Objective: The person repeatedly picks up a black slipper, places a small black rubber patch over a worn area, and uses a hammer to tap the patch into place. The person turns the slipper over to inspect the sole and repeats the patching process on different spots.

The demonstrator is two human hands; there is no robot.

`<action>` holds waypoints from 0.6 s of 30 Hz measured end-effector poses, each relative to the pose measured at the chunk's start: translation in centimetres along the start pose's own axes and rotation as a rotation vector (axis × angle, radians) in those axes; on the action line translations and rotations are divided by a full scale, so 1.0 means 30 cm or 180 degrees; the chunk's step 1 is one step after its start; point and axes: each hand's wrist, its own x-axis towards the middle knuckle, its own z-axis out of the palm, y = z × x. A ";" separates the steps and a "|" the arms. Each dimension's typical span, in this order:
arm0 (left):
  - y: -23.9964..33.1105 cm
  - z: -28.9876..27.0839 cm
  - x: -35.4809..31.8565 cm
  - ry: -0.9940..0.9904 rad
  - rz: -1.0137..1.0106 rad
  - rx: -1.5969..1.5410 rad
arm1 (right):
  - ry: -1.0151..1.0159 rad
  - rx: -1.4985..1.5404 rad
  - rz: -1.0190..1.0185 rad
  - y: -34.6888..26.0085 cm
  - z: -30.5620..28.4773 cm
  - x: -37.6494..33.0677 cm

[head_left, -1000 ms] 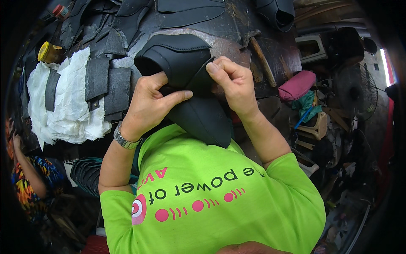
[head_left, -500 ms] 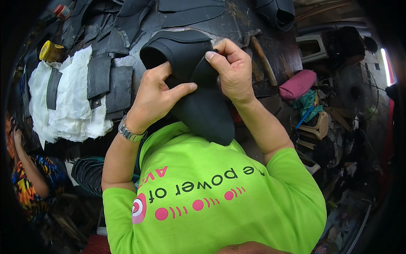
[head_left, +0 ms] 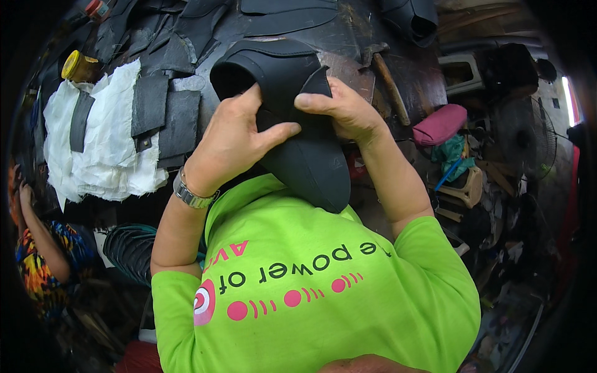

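Note:
Both hands grip a black leather shoe upper (head_left: 311, 165), its pointed end toward my chest and its round opening facing the bench. My left hand (head_left: 233, 127) wraps the left side, thumb pressed on top and fingers hidden beneath or inside the opening. On the other side my right hand (head_left: 342, 109) pinches a raised flap edge, its thumb on the surface and its fingers behind. A metal watch is on my left wrist. Just right of the upper lies a hammer (head_left: 390, 87) with a wooden handle.
White cloth (head_left: 109, 155) with dark leather pieces (head_left: 180, 121) on it lies left on the bench, near a yellow-lidded jar (head_left: 78, 65). Another black upper (head_left: 408, 25) stands at the far right. Beyond the bench are a pink bundle (head_left: 440, 124) and a fan (head_left: 528, 137). Another person's arm (head_left: 43, 242) shows at left.
My right thumb has shifted lower and left from the flap's tip, which now shows free above it. The shoe upper has moved slightly right and turned a little.

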 end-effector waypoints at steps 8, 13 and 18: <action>0.060 -0.027 -0.080 0.0497 -0.0331 0.0722 | 0.0239 -0.0384 0.0043 -0.007 0.015 -0.015; 0.039 -0.015 -0.114 0.0621 -0.0542 0.0516 | 0.0204 -0.0214 0.0252 -0.026 0.041 -0.014; 0.023 0.016 -0.127 0.0946 -0.0091 0.0749 | 0.0176 -0.0680 0.0509 -0.064 0.054 -0.012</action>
